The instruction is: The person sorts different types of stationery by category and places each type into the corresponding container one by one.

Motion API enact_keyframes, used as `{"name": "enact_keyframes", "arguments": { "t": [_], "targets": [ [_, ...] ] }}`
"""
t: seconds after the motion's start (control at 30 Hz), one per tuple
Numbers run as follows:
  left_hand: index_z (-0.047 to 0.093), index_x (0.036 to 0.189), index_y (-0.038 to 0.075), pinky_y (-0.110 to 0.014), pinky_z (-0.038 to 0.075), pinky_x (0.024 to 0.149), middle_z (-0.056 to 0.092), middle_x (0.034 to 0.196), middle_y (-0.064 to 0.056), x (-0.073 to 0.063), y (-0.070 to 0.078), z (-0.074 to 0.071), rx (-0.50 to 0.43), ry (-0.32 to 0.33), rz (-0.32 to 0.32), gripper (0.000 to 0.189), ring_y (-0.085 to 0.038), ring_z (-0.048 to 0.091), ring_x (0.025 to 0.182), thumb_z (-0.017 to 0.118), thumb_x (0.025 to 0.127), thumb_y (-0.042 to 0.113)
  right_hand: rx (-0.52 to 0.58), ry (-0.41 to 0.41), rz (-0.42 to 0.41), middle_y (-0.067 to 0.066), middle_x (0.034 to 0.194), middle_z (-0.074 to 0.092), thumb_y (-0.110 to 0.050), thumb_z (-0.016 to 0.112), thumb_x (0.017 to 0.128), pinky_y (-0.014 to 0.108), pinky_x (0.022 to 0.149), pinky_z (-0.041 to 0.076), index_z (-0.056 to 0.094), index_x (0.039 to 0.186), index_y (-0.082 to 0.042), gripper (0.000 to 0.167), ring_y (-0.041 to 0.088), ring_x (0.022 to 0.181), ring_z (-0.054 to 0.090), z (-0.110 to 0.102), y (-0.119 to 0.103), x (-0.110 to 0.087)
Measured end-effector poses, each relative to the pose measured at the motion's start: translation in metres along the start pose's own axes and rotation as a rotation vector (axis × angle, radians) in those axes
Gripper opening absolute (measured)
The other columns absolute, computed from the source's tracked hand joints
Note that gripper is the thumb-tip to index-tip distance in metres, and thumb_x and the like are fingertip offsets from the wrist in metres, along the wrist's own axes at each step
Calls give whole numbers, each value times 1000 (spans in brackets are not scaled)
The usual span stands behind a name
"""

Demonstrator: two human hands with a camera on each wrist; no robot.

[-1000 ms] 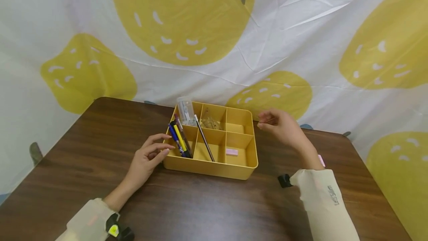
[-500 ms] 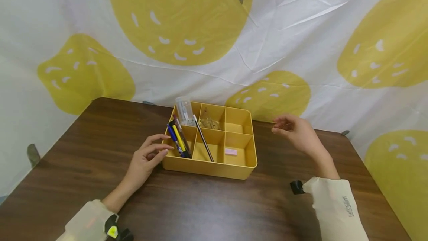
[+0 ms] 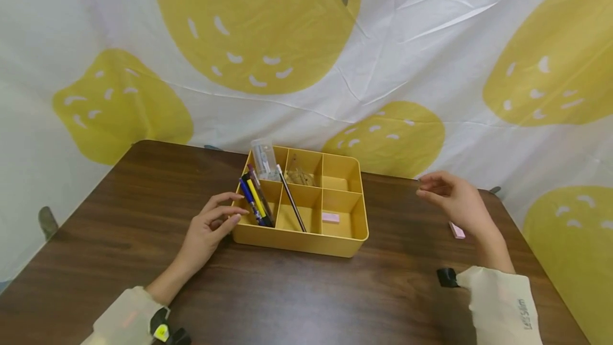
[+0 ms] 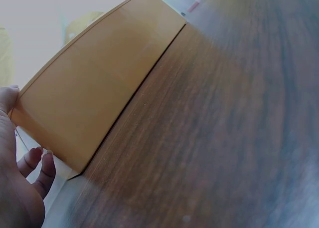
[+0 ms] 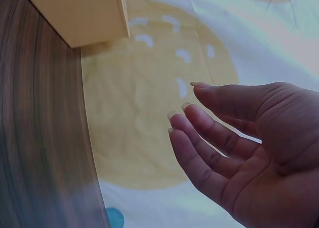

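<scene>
A yellow organizer box (image 3: 297,241) with six compartments sits on the brown table. My left hand (image 3: 203,233) rests at its front left corner, fingertips over the rim; in the left wrist view the thumb (image 4: 8,96) touches the corner. Several pens and markers (image 3: 257,198) lean in the front left compartment, a dark pencil (image 3: 292,201) in the front middle one. A pink eraser (image 3: 330,218) lies in the front right one. My right hand (image 3: 457,204) hovers right of the box, fingers loosely bent, holding nothing. Another pink block (image 3: 457,230) lies on the table beside it.
A clear plastic case (image 3: 264,159) stands in the back left compartment; small, see-through items (image 3: 300,175) lie in the back middle one. A lemon-print cloth (image 3: 268,41) hangs behind the table (image 3: 297,302).
My right hand has moved right, away from the box, and the pink block on the table has come into view beside it. The left hand and box have stayed in place.
</scene>
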State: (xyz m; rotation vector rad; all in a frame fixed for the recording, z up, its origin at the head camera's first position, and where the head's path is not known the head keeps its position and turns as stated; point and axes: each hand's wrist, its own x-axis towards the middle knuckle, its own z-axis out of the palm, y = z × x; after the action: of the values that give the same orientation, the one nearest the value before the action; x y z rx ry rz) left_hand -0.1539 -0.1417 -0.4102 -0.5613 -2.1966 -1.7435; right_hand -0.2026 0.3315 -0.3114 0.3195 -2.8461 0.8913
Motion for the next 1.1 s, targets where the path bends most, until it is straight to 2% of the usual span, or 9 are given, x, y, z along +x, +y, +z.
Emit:
{"name": "enact_keyframes", "arguments": {
  "t": [0.17, 0.2, 0.37, 0.5, 0.7, 0.9, 1.1],
  "targets": [
    [71, 101, -1, -26, 47, 72, 52, 127, -12, 0, 0, 1, 0, 13, 11, 14, -10, 52, 105, 60, 91, -3, -45, 21, 16, 6, 100, 69, -33, 67, 90, 23, 74, 45, 63, 112, -11, 31, 10, 87, 64, -4, 13, -8],
    [70, 100, -3, -27, 47, 72, 52, 126, -14, 0, 4, 1, 3, 12, 7, 14, -10, 52, 105, 60, 91, -4, -58, 23, 18, 6, 100, 70, -33, 67, 90, 25, 74, 45, 63, 112, -11, 31, 12, 87, 64, -4, 15, -9],
    [70, 100, -3, -26, 47, 72, 52, 127, -15, -1, 5, 1, 3, 13, 5, 14, -10, 53, 105, 60, 91, -4, -129, 56, 8, 8, 97, 70, -28, 68, 90, 35, 74, 46, 64, 110, -8, 28, 25, 87, 66, -3, 29, -15],
    [70, 101, -3, -26, 47, 73, 52, 127, -15, 0, 5, 1, -1, 10, -1, 14, -10, 53, 105, 60, 91, -3, -157, 73, 17, 13, 97, 70, -23, 70, 89, 38, 72, 47, 64, 110, -4, 29, 29, 86, 67, -2, 44, -19],
    [69, 101, -5, -26, 47, 73, 51, 127, -16, 1, 4, 1, -12, 9, -4, 14, -10, 53, 104, 60, 91, -3, -166, 81, 81, 19, 99, 69, -23, 70, 89, 34, 70, 47, 63, 111, 1, 33, 35, 89, 65, 0, 65, -23],
    [69, 101, -5, -26, 47, 71, 51, 127, -16, 1, 5, 1, -8, 13, -4, 14, -10, 53, 103, 60, 91, -3, -150, 52, 152, 25, 108, 64, -24, 68, 90, 50, 74, 46, 58, 118, 6, 42, 41, 96, 62, 4, 82, -30],
    [69, 100, -5, -26, 46, 71, 52, 127, -16, 0, 5, 1, -9, 13, 5, 13, -10, 53, 102, 60, 91, -4, -107, 46, 231, 29, 115, 60, -29, 67, 91, 54, 77, 45, 55, 122, 7, 49, 45, 102, 58, 8, 95, -36]
  ]
}}
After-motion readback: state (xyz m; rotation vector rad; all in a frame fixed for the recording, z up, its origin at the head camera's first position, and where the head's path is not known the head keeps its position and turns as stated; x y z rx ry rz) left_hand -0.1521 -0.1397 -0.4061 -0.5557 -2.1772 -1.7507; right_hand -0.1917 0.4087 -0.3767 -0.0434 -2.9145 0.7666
